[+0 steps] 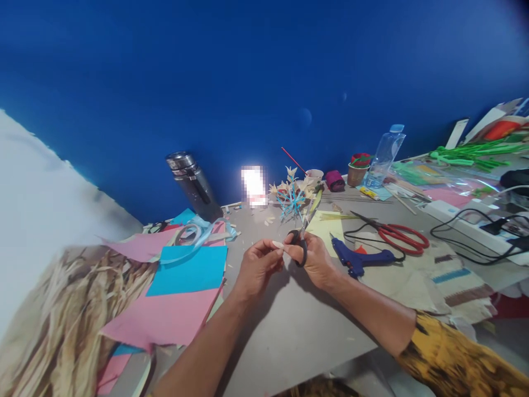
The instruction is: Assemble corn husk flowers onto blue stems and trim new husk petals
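Observation:
Over the middle of the grey table, my left hand pinches a small pale piece between thumb and fingers. My right hand is closed around the dark handles of a pair of scissors, whose blades point up and away. The thumb of my right hand reaches toward the pale piece, close to my left fingertips. Just beyond the hands stands a bunch of pale flowers with light-blue stems.
Blue paper, pink paper and dried husks lie left, below a dark flask. To the right are a blue glue gun, red-handled scissors, a plastic bottle and a power strip with cables.

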The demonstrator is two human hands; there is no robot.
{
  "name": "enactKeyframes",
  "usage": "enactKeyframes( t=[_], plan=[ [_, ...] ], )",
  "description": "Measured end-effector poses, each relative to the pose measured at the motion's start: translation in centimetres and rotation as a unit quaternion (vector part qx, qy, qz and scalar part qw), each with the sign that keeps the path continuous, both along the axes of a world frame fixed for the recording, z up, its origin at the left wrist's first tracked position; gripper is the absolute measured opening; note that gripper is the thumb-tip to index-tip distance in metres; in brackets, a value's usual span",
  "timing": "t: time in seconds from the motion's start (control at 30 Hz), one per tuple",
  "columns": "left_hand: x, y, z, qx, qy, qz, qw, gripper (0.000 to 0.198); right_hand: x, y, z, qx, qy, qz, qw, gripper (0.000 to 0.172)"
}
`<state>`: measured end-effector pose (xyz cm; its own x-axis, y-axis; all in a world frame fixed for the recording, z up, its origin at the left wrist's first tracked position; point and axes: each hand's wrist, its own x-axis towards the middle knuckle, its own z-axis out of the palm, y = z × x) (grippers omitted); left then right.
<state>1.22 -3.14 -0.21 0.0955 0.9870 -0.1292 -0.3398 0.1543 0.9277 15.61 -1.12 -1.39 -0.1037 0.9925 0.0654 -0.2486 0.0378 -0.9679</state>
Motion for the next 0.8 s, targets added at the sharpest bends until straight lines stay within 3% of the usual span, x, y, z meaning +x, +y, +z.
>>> enactKeyframes(
  t=[0.17, 0.47, 0.7, 0.8],
  plan=[
    [0.3, 0.0, -0.5, 0.058, 0.070, 0.038, 0.995, 0.020, 0.1, 0.2, -0.1, 0.021, -0.031, 0.004, 0.999, 0.021],
    [0.5, -0.1, 0.1, 0.082, 0.194, 0.104, 0.972, 0.016, 0.1, 0.5, -0.4, 0.021, -0.102, 0.001, 0.995, 0.022],
    [-1.7, 1.9, -1.5, 0.111, 0.254, 0.166, 0.946, 0.019, -0.2, 0.7, -1.0, -0.029, -0.164, 0.026, 0.986, 0.026],
    [-2.9, 2.7, -1.4, 0.099, 0.270, 0.186, 0.940, 0.019, -0.3, 0.7, -1.3, -0.022, -0.175, 0.041, 0.984, 0.024]
  ],
)
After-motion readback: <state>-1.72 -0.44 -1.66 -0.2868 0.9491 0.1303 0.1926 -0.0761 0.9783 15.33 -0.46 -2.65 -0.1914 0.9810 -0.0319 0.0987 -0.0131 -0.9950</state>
